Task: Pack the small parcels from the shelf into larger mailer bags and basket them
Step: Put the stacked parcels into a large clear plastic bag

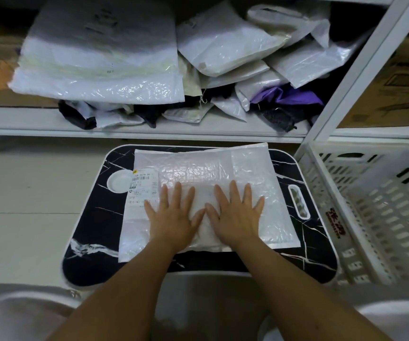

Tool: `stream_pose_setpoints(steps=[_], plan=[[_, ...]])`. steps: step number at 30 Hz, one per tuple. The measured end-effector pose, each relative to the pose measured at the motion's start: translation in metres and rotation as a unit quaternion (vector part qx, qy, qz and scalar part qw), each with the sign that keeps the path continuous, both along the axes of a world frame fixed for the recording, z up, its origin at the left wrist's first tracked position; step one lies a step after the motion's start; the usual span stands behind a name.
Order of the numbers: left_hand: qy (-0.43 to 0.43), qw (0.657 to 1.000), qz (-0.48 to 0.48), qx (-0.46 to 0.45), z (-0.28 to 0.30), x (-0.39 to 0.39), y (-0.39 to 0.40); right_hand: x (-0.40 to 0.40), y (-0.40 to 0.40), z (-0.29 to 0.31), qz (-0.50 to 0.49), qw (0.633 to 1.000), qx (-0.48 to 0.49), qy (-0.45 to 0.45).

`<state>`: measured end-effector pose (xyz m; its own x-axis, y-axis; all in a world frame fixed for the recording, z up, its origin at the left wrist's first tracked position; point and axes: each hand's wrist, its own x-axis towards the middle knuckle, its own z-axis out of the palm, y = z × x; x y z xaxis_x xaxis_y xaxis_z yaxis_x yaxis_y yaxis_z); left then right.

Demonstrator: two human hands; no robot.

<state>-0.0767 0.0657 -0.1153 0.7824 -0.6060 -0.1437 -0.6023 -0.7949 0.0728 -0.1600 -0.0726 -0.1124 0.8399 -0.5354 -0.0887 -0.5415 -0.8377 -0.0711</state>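
Both hands flat, fingers spread wide: the left hand (pixel 171 217) and right hand (pixel 238 215) press side by side on the white bubble mailer bag (pixel 198 168), no grip curled round anything. The bag lies across the black marbled worktop (pixel 87 242), glossy and wrinkled, bulging under the palms. A shipping label (pixel 142 187) sits at its left edge with a barcode, the print too small to read. To the right, a white slotted basket (pixel 371 205) carries red writing, not legible. Far side, small parcels (pixel 223 50) heap on the shelf (pixel 26 119).
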Motion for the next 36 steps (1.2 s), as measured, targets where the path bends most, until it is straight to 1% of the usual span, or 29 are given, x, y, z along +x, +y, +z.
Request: stream_pose_setpoints(steps=[6,9,11,12,13,14,15,16,17,18,20,23,25,28,32,34,36], plan=[[0.032,0.999,0.03,-0.001,-0.006,0.005,0.017,-0.009,-0.003,0.004,-0.033,0.999,0.021,0.009],[0.044,0.995,0.089,-0.015,0.002,0.007,0.014,-0.007,-0.005,0.008,-0.071,0.997,0.024,0.014],[0.006,0.987,0.151,-0.045,0.015,0.013,0.002,0.006,-0.007,0.017,-0.108,0.994,0.008,-0.004],[-0.024,0.984,0.166,-0.058,0.023,0.018,-0.006,0.015,-0.008,0.023,-0.12,0.993,-0.003,-0.022],[-0.05,0.983,0.161,-0.068,0.03,0.025,-0.016,0.026,-0.009,0.029,-0.12,0.992,-0.01,-0.044],[-0.07,0.986,0.131,-0.076,0.034,0.03,-0.024,0.035,-0.009,0.033,-0.098,0.993,-0.006,-0.066],[-0.081,0.99,0.082,-0.075,0.036,0.036,-0.032,0.045,-0.007,0.036,-0.056,0.995,0.011,-0.081],[-0.077,0.995,0.026,-0.058,0.035,0.04,-0.038,0.053,-0.006,0.036,-0.007,0.996,0.035,-0.081],[-0.059,0.998,-0.021,-0.031,0.032,0.044,-0.042,0.061,-0.005,0.034,0.035,0.995,0.062,-0.064],[-0.036,0.998,-0.05,0.003,0.027,0.048,-0.044,0.065,-0.006,0.031,0.057,0.994,0.085,-0.036],[-0.007,0.997,-0.06,0.043,0.016,0.053,-0.044,0.071,-0.011,0.02,0.053,0.993,0.108,0.017],[0.015,0.998,-0.053,0.034,0.008,0.056,-0.042,0.074,-0.014,0.014,0.033,0.992,0.111,0.052],[0.037,0.999,-0.023,0.016,0.003,0.055,-0.041,0.074,-0.014,0.013,0.023,0.991,0.109,0.067],[0.046,0.998,0.03,-0.015,0.001,0.057,-0.037,0.072,-0.017,0.013,-0.001,0.994,0.09,0.061],[0.047,0.995,0.088,0.006,0.003,0.065,-0.015,0.061,-0.028,0.01,-0.033,0.996,0.076,0.045],[0.071,0.986,0.153,-0.006,0.006,0.067,-0.002,0.054,-0.035,0.011,-0.056,0.995,0.07,0.037],[0.11,0.959,0.257,-0.045,0.013,0.066,0.012,0.044,-0.041,0.013,-0.125,0.99,0.064,0.015]])
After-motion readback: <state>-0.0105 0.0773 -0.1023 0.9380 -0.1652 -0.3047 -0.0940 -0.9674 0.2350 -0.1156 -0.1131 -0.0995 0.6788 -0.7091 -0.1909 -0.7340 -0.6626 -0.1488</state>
